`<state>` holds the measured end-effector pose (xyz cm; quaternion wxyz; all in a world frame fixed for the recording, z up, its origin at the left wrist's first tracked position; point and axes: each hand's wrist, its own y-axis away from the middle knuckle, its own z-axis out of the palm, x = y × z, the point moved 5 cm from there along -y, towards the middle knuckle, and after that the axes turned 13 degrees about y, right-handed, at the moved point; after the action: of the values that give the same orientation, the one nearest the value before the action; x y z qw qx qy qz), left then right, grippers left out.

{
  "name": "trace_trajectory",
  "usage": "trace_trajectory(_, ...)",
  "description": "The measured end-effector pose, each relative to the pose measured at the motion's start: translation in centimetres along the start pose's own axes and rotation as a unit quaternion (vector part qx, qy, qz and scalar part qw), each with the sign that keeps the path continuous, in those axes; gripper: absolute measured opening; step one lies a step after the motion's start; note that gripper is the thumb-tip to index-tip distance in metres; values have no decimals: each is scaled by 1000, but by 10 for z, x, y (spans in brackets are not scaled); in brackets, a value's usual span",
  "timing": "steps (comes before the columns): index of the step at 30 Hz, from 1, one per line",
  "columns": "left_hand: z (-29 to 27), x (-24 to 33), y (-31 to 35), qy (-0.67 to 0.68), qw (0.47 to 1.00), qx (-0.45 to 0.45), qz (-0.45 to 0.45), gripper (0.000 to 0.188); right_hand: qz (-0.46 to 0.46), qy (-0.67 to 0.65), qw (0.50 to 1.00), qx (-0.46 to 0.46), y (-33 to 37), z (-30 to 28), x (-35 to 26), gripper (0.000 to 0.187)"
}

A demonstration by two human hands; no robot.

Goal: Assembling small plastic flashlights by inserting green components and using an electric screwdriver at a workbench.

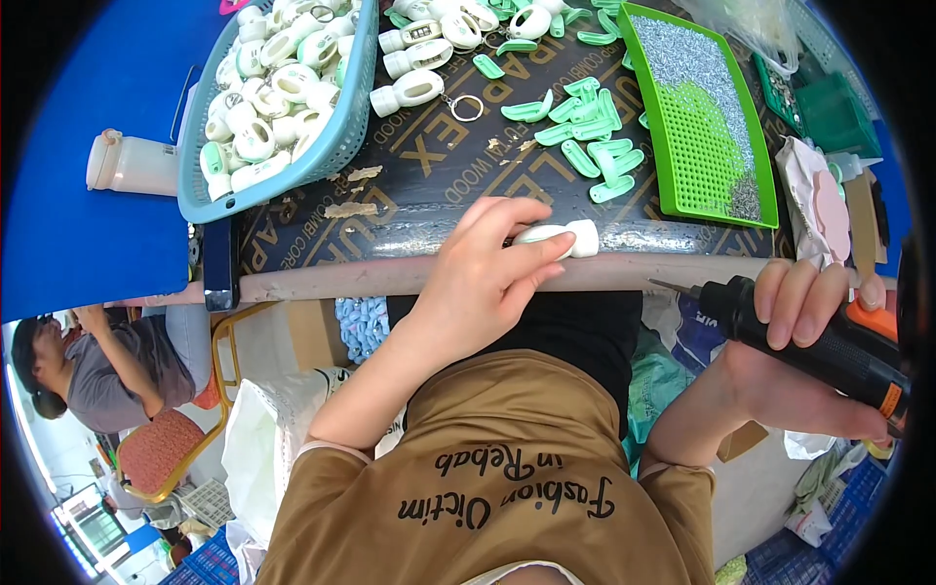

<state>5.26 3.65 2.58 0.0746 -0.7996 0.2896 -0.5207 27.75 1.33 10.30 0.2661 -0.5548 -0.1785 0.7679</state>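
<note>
My left hand is closed around a small white plastic keychain body with a round cap end, at the near edge of the dark printed board. The fingers cover most of the piece. At the right, my right hand grips a black and orange electric screwdriver. Its thin bit points left, toward the white piece but apart from it. Beyond my left hand lie loose green plastic covers and several white keychain bodies, one with a metal ring.
A blue-grey basket heaped with white keychain pieces stands at left, beside a white container. A bright green perforated tray of small screws lies at right, near a green box. Another person sits at far left.
</note>
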Motion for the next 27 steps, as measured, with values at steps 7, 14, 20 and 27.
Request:
trace_trajectory(7, 1, -9, 15, -41, 998, -7, 36, 38, 25, -13, 999, 26, 0, 9, 2, 88)
trace_trajectory(14, -5, -8, 10, 20, 998, 37, 38, 31, 40, -17, 999, 7, -4, 20, 7, 91)
trace_trajectory(20, -3, -12, 13, 6, 996, 5, 90, 25, 50, -31, 998, -3, -6, 27, 13, 94)
trace_trajectory(27, -3, -9, 10, 13, 998, -11, 63, 31, 43, 4, 999, -8, -11, 9, 19, 94)
